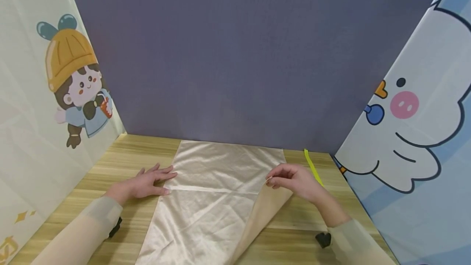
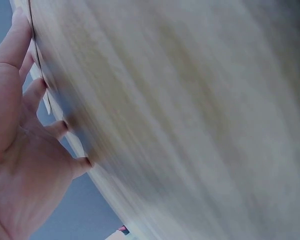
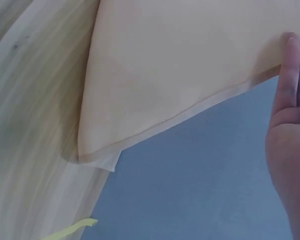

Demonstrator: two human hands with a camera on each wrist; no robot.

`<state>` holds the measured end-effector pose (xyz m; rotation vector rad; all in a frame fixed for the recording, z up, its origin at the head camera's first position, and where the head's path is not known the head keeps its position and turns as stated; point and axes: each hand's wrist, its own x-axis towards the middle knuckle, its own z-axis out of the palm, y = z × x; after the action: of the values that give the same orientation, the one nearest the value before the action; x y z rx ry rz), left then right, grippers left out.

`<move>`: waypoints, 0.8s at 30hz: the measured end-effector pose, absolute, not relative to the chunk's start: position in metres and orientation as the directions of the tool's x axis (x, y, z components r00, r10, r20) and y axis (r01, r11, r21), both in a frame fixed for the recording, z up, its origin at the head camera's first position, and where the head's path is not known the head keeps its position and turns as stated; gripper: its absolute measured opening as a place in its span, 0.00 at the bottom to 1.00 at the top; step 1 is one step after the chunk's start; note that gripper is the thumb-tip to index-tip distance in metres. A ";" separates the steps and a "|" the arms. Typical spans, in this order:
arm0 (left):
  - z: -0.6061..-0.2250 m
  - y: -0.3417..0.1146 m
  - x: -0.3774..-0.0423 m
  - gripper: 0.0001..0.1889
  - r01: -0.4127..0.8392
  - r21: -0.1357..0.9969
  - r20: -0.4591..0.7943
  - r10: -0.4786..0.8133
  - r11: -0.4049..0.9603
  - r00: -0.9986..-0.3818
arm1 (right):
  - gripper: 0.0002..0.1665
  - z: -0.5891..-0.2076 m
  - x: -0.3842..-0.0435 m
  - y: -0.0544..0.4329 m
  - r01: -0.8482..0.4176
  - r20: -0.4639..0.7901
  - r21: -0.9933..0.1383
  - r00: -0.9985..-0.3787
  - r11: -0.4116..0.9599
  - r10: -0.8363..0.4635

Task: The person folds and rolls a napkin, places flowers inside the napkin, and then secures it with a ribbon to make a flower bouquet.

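Head view | right hand [image 1: 299,181] pinched raised right edge of shiny beige satin cloth [image 1: 209,203] | cloth lay leftward, long axis fore-and-aft | left hand [image 1: 146,181], fingers outstretched, touched opposite edge

One back wall [image 1: 235,52], plain purple-grey, stands behind one table [image 1: 136,150] with yellowish wood grain. One off-white left wall [image 1: 22,93] bears a cartoon child [image 1: 82,85] in an orange hat; one light-blue right wall [image 1: 438,224] bears a white cartoon bird [image 1: 430,117] with a pink cheek. Light: soft.
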<state>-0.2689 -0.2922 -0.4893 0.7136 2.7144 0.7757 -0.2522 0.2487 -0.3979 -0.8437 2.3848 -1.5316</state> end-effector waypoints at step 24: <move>-0.491 -0.295 -0.271 0.39 0.393 0.543 -0.084 0.514 0.742 -0.854 | 0.10 -0.381 -0.302 0.176 -0.405 0.211 -0.881 -0.799 0.245 -0.563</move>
<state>-0.2708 -0.2946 -0.4905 0.7175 2.7149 0.7705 -0.3017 0.1760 -0.3814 -0.9245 2.3578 -1.5954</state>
